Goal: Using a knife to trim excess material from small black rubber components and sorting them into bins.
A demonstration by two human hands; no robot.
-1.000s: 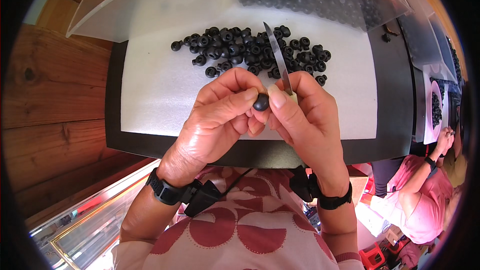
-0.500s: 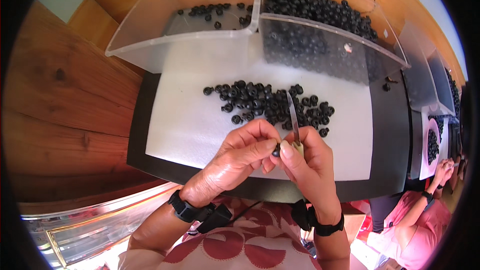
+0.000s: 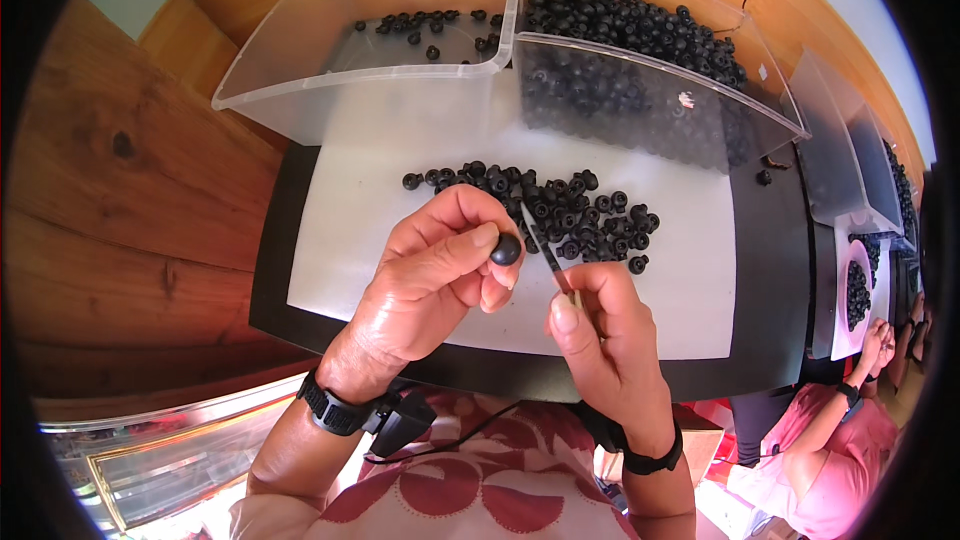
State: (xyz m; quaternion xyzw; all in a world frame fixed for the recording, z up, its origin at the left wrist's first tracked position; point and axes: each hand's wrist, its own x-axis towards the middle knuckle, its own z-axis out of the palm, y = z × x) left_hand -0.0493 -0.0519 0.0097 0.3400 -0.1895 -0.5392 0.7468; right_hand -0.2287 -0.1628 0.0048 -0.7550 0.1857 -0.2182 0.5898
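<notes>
Between thumb and fingers, my left hand [image 3: 425,275] pinches a small round black knob-like part [image 3: 506,250], its smooth dome facing up. Beside it my right hand [image 3: 610,340] is closed round the pale handle of a small knife [image 3: 545,248]. The blade slants up and to the left, apart from the held part. Just beyond both hands, a loose pile of the same black parts [image 3: 590,215], some showing a hollow end, lies on a white foam sheet [image 3: 340,250].
Behind the pile stand two clear bins: the left bin [image 3: 330,90] holds a few black parts, the right bin [image 3: 660,90] a large heap. A dark tabletop [image 3: 770,270] borders the sheet. At far right, a person's hands [image 3: 877,345] work near a pink bowl [image 3: 852,325].
My left hand has lifted the black part up and left, turning its dome into view. My right hand has drawn back from it, and the knife has tilted further left.
</notes>
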